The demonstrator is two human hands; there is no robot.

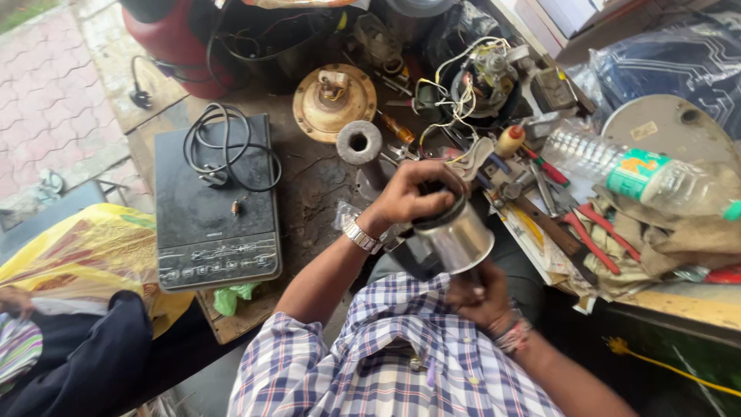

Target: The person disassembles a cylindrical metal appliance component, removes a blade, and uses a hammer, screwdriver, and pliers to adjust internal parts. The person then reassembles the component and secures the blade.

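Fingers of my left hand (413,193) curl down over the top rim of the shiny steel cylindrical jar (457,235), wrist bent, watch showing. At six o'clock from it, my right hand (477,297) is clenched around the jar's base from below. I see the black induction cooktop (214,208) at nine o'clock.
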